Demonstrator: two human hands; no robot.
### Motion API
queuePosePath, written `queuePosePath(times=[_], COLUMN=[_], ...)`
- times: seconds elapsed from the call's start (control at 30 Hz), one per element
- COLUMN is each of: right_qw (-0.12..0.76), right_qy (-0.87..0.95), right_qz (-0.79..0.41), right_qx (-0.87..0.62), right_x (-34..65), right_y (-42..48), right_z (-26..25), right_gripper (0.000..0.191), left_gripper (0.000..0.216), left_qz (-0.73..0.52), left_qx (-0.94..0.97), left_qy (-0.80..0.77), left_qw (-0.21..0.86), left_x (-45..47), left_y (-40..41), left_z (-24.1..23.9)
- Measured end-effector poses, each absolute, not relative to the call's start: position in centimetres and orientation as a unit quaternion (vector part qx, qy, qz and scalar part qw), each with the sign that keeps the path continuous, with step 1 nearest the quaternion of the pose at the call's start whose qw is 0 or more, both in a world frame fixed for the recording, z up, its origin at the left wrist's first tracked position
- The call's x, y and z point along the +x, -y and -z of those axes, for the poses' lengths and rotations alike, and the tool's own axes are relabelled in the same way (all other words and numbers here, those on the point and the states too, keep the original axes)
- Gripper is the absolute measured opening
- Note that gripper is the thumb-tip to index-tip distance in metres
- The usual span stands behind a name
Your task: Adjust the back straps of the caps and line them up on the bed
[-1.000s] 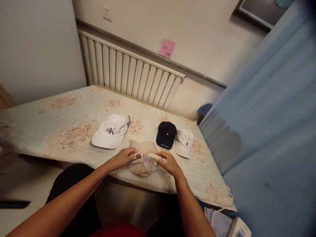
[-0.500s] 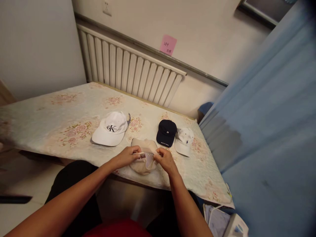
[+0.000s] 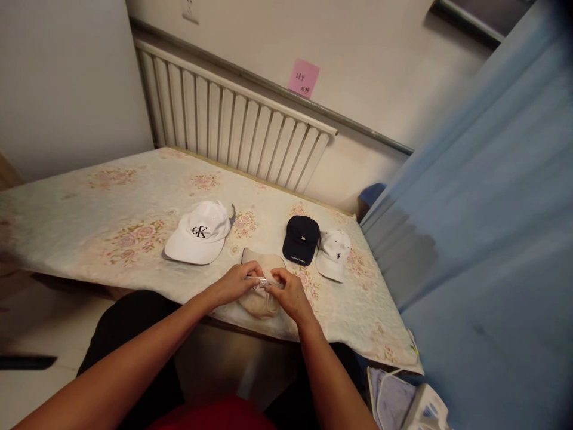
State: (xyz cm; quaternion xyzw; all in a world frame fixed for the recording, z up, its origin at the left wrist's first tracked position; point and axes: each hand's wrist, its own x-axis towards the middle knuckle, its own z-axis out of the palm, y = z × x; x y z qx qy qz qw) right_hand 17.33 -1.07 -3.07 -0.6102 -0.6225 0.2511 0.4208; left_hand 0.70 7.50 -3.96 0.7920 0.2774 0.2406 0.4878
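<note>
A beige cap (image 3: 263,263) lies near the front edge of the table (image 3: 134,197), its back turned toward me. My left hand (image 3: 236,282) and my right hand (image 3: 286,292) meet over its rear strap, fingers pinched together on the strap and its small buckle. Beyond it rest a white cap with black letters (image 3: 198,239), a navy cap (image 3: 301,239) and a white cap with a small dark logo (image 3: 333,254).
The table wears a floral cloth. A white radiator (image 3: 233,125) runs along the wall behind, with a pink note (image 3: 303,78) above it. A blue curtain (image 3: 492,239) hangs at the right. White and grey items (image 3: 403,403) lie on the floor at lower right.
My right hand has slid left along the strap until it meets my left hand, closing the gap at the back of the beige cap. The other caps have not moved.
</note>
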Motion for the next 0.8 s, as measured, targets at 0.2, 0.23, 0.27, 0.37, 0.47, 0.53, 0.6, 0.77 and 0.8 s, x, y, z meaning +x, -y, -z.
queuePosePath(times=[0.2, 0.23, 0.27, 0.37, 0.47, 0.53, 0.6, 0.77, 0.8], right_qw=[0.411, 0.412, 0.415, 0.429, 0.45, 0.461, 0.468, 0.484, 0.484], right_qy=[0.665, 0.665, 0.663, 0.651, 0.634, 0.623, 0.615, 0.604, 0.606], right_qz=[-0.178, -0.174, -0.173, -0.172, -0.173, -0.184, -0.204, -0.229, -0.229], right_qx=[-0.597, -0.598, -0.599, -0.602, -0.605, -0.604, -0.601, -0.59, -0.588], right_x=[16.7, 16.7, 16.6, 16.6, 16.6, 16.5, 16.5, 16.3, 16.3], right_y=[1.3, 1.3, 1.4, 1.4, 1.4, 1.4, 1.3, 1.3, 1.3], right_z=[3.6, 3.7, 3.8, 3.9, 4.1, 4.3, 4.5, 4.5, 4.4], right_gripper=[0.024, 0.022, 0.021, 0.019, 0.021, 0.023, 0.025, 0.027, 0.026], left_gripper=[0.013, 0.013, 0.012, 0.011, 0.012, 0.014, 0.016, 0.022, 0.02], left_qz=[-0.25, -0.25, -0.252, -0.26, -0.267, -0.288, -0.316, -0.339, -0.337], left_qx=[0.78, 0.78, 0.781, 0.789, 0.809, 0.832, 0.858, 0.883, 0.884], left_qy=[-0.259, -0.259, -0.26, -0.264, -0.265, -0.256, -0.241, -0.266, -0.275], left_qw=[0.512, 0.512, 0.51, 0.489, 0.451, 0.399, 0.326, 0.185, 0.169], left_x=[1.0, 0.9, 0.9, 0.9, 0.9, 0.8, 0.7, 0.6, 0.7], left_y=[-7.1, -7.1, -7.1, -7.2, -7.3, -7.3, -6.9, -5.3, -5.0], left_z=[3.6, 3.6, 3.6, 3.9, 4.3, 4.5, 4.5, 4.5, 4.6])
